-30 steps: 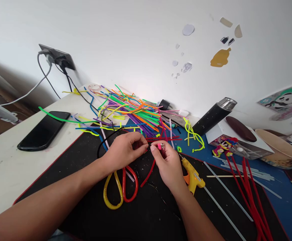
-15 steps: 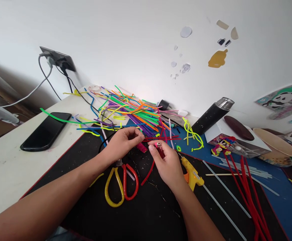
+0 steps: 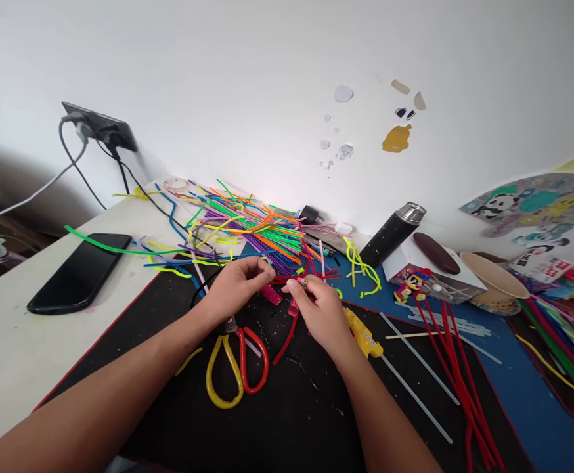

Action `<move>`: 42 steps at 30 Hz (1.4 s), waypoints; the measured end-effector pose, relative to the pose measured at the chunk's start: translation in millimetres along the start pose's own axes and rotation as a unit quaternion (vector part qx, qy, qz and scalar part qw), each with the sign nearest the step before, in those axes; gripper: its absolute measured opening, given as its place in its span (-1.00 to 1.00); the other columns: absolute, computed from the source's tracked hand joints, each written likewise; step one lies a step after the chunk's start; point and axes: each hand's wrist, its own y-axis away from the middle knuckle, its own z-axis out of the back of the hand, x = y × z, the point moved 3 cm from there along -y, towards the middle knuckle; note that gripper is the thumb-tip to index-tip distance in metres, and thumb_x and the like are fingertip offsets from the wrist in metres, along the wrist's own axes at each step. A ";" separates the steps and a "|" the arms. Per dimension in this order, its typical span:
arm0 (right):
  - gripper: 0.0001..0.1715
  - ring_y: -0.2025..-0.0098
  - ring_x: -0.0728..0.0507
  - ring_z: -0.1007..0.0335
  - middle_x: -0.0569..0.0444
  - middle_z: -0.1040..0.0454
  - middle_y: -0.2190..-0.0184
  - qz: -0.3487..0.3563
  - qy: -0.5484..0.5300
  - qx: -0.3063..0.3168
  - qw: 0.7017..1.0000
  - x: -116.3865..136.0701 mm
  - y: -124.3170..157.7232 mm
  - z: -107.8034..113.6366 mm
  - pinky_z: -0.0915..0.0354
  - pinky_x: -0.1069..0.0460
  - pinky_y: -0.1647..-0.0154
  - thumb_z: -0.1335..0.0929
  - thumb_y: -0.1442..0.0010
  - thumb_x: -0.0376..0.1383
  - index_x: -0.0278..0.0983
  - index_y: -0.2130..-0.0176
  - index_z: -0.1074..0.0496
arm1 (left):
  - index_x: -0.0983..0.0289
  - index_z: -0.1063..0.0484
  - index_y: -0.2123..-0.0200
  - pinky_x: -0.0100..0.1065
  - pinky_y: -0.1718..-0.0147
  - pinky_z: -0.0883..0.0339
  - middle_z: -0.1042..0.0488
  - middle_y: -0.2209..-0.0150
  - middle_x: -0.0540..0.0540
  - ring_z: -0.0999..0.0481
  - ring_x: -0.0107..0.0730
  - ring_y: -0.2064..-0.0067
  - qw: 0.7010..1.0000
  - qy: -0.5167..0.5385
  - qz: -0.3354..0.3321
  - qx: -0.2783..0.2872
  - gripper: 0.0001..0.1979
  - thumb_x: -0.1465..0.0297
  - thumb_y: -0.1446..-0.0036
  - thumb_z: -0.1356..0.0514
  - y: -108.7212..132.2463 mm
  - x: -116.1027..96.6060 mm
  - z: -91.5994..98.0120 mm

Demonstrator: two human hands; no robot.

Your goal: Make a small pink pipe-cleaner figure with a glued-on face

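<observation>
My left hand point(image 3: 238, 284) is closed in a pinch above the black mat point(image 3: 178, 427). Whatever lies between its fingertips is too small to make out. Just to its right, my right hand point(image 3: 322, 312) is wrapped round a pinkish-red lighter point(image 3: 293, 307), its metal top by the thumb. The two sets of fingertips are close but apart. Below them lie scissors point(image 3: 225, 374) with one yellow and one red handle, and a short red pipe cleaner point(image 3: 284, 341). A yellow glue gun point(image 3: 363, 334) rests beside my right wrist, partly hidden.
Behind my hands is a heap of coloured pipe cleaners point(image 3: 252, 226). A phone point(image 3: 80, 272) lies at the left. To the right are a black flask point(image 3: 390, 236), a small figure point(image 3: 412, 286), glue sticks point(image 3: 419, 358), red pipe cleaners point(image 3: 464, 387) and a bowl point(image 3: 494, 276).
The view has turned slightly right and up, so the scene sits farther left. My right hand has tilted a little round the lighter; my left hand keeps its pinch.
</observation>
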 end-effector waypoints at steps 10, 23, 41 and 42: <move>-0.62 0.53 -0.07 -0.22 0.18 -0.42 0.59 -0.047 0.095 0.065 0.992 -5.9 -11.4 -10.4 0.01 0.02 0.47 -0.41 -0.34 -0.07 -0.19 0.45 -0.49 | 0.23 -0.48 0.40 -0.38 0.35 -0.35 -0.53 0.41 0.02 -0.53 -0.33 0.37 0.999 -0.023 -0.023 0.015 -0.72 0.15 -0.23 -0.25 2.2 -2.2 -0.8; -0.66 0.37 -0.13 -0.42 0.08 -0.58 0.38 -0.032 -0.072 -0.042 0.996 -5.0 -14.9 -3.5 -0.31 0.01 0.31 -0.37 -0.36 -0.06 -0.24 0.16 -0.62 | 0.24 -0.50 0.37 -0.34 0.27 -0.38 -0.55 0.38 0.03 -0.52 -0.32 0.35 0.999 -0.017 -0.021 0.041 -0.72 0.16 -0.23 -0.24 4.5 -2.6 -5.0; -0.69 0.40 -0.11 -0.40 0.09 -0.53 0.43 -0.067 -0.182 -0.011 0.981 -7.1 -6.7 -17.2 -0.33 0.01 0.36 -0.42 -0.27 -0.05 -0.25 0.22 -0.58 | 0.23 -0.54 0.34 -0.33 0.25 -0.35 -0.59 0.36 0.03 -0.53 -0.29 0.30 0.996 -0.078 -0.033 0.033 -0.75 0.17 -0.24 -0.23 6.7 -2.3 -9.0; -0.68 0.40 -0.11 -0.39 0.10 -0.53 0.43 -0.068 -0.183 -0.012 0.981 -6.9 -6.5 -16.7 -0.33 0.02 0.36 -0.41 -0.27 -0.05 -0.25 0.22 -0.58 | 0.23 -0.53 0.34 -0.33 0.24 -0.35 -0.59 0.36 0.03 -0.52 -0.29 0.30 0.997 -0.066 -0.028 0.039 -0.73 0.16 -0.24 -0.23 6.6 -2.6 -9.2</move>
